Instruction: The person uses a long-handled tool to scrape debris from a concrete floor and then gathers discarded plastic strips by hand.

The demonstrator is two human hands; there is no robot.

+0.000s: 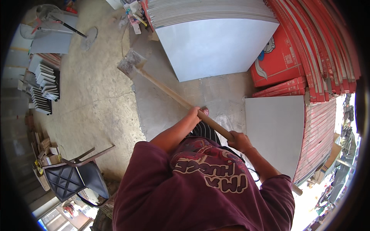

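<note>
Fingers of left hand (194, 114) and right hand (239, 142): closed round one wooden handle (165, 89); flat blade (131, 62) over edge of grey floor (151, 109); work seemingly underway, amount done or left unclear

L hand (195, 112) fwd, R hand (239, 141) farther back, both w/ firm grip

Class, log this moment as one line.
left grip: around wooden handle | right grip: around handle, farther from blade | blade: ahead-left, floor contact unclear
</note>
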